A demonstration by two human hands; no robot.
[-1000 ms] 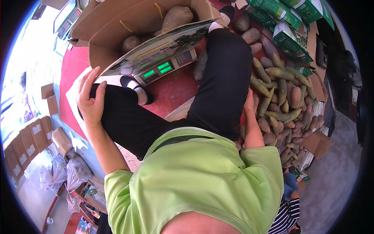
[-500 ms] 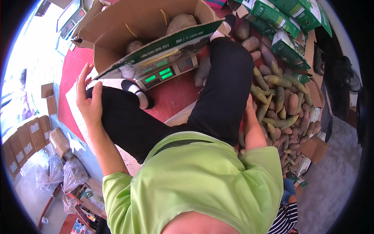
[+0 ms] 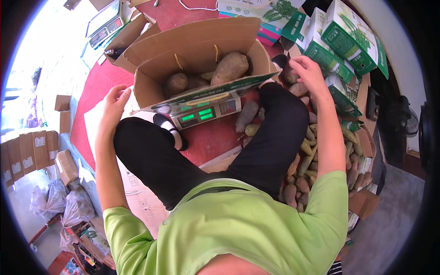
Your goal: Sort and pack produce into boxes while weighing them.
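An open cardboard box point(image 3: 197, 35) with yellow cord handles rests on a digital scale point(image 3: 229, 106) with a lit green display. A large brown root vegetable point(image 3: 230, 68) and a rounder one point(image 3: 176, 84) lie inside, with others partly hidden. My left hand point(image 3: 115, 103) is by the box's left side, fingers apart and holding nothing. Past the box's right corner, my right hand point(image 3: 309, 75) is raised with bent, parted fingers and nothing visible in it. Below that hand, a heap of long green root vegetables point(image 3: 306, 162) and reddish-brown ones point(image 3: 302, 184) spreads right of my leg.
Green-and-white printed boxes point(image 3: 350, 36) are stacked at the far right. Another scale point(image 3: 104, 25) stands at the far left beside a smaller open box point(image 3: 133, 34). Brown cartons point(image 3: 27, 156) and plastic bags point(image 3: 80, 206) sit at left. My knees flank the scale on red flooring point(image 3: 206, 142).
My right hand has come up from beside my thigh, over the heap, to the box's right corner. The left hand stays by the box. The whole view has shifted, showing more inside the box.
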